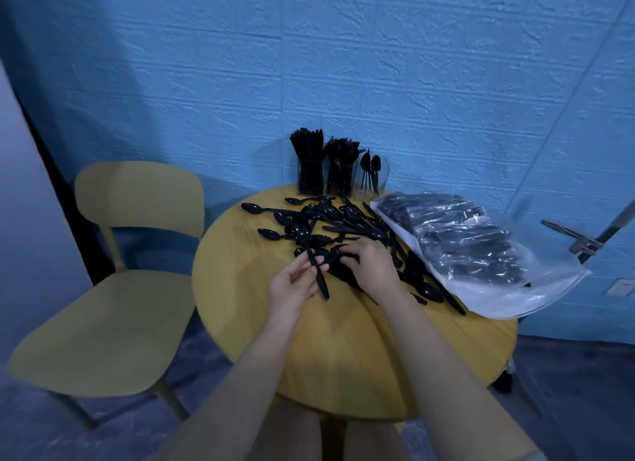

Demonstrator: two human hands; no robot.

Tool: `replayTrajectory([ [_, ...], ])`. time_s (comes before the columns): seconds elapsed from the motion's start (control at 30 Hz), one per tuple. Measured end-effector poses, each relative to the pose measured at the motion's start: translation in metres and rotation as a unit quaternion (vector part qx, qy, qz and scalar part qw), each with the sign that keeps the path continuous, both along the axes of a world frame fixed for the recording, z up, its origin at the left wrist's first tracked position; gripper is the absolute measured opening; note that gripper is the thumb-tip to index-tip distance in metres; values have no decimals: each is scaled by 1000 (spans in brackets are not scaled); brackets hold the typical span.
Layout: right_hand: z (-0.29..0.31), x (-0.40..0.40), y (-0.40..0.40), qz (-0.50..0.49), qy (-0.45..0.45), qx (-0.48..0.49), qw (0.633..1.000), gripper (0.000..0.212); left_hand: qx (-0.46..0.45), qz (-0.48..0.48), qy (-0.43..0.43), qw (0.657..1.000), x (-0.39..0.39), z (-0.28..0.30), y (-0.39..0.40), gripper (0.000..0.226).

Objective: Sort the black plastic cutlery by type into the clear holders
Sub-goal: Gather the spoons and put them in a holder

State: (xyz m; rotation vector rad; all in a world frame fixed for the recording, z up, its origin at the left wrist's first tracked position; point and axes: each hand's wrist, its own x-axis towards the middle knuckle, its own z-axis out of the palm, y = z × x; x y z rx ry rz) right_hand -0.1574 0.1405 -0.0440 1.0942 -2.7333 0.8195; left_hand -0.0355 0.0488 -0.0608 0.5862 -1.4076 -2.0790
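Head view: round yellow table (343, 374), blue wall (343, 65).

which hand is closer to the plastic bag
Right. The right hand works in the cutlery pile just beside the plastic bag; the left hand is farther away.

No text, label, brand, number or sign can be read anywhere in this view; every surface is either plain or too blurred to make out.
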Motion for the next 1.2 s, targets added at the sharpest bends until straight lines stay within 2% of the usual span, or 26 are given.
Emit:
replayTrajectory([
  [0.07,-7,-2,-1,4,45,86,995,26,11,16,3,1000,0,1,-1,36],
  [0.1,-9,-3,0,0,53,96,994,25,12,20,3,1000,-1,0,-1,38],
  [0.23,-9,-3,3,-5,69,49,996,19,18,25,1,1000,-2,-1,0,39],
  [0.33,-4,-1,7,-25,46,-22,998,13,7,32,-1,999,-2,-2,-1,38],
  [0.4,1,2,8,-38,-2,-89,995,9,2,33,-2,999,-2,-1,0,38],
  [0.57,11,21,-2,-65,-109,-280,952,2,-11,30,-14,999,-3,-1,1,38],
  [0.67,7,41,-17,-58,-160,-323,931,5,-41,24,-33,998,-4,-4,1,37],
  [0.87,-1,50,-28,-55,-184,-304,933,5,-62,18,-51,997,-3,-6,2,41],
  [1.0,1,53,-26,-32,-203,-306,930,6,-44,14,-38,998,-4,-5,2,39],
  [1.2,-1,51,-24,-23,-166,-293,941,13,-60,2,-47,997,-3,-3,4,38],
])
